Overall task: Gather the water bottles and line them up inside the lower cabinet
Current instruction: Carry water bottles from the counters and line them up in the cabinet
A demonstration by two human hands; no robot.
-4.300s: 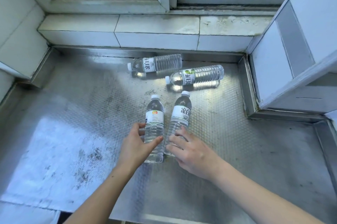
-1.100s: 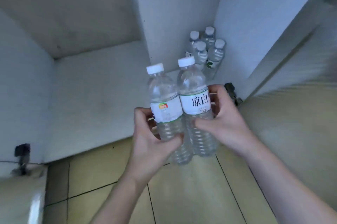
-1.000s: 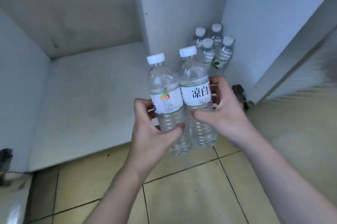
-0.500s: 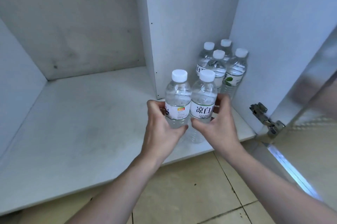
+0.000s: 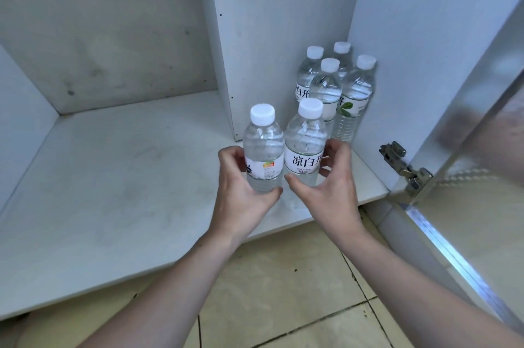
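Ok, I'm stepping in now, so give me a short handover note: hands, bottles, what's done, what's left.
Left hand grips one bottle; right hand grips the other. Both are upright over the cabinet shelf, near its front; whether they have touched down I can't tell.
Done: four bottles stand grouped in the right rear corner.
Left: set these two down by the group, let go, straighten the row.

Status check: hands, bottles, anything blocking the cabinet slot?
Left hand gripping one bottle, right hand another. Both upright at shelf front. Four bottles at back. Nothing blocking.
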